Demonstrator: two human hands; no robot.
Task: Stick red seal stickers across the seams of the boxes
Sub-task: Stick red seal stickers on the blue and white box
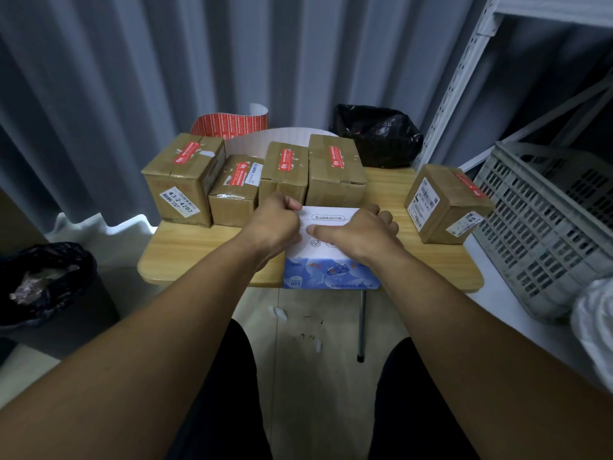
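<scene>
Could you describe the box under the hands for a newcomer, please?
Start at the wooden table. At its near edge, under the left hand and right hand, lies the box. Unlike the brown cartons behind, it is white and blue.

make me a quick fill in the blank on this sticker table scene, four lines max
1. ___ cardboard boxes on the table carry a red sticker.
2. The left hand and right hand are both on the white box, whose front is ___.
3. The sticker sheet lies ___ the row of boxes.
4. The grey crate stands to the table's ___.

Missing words: five; blue; behind; right.
</scene>
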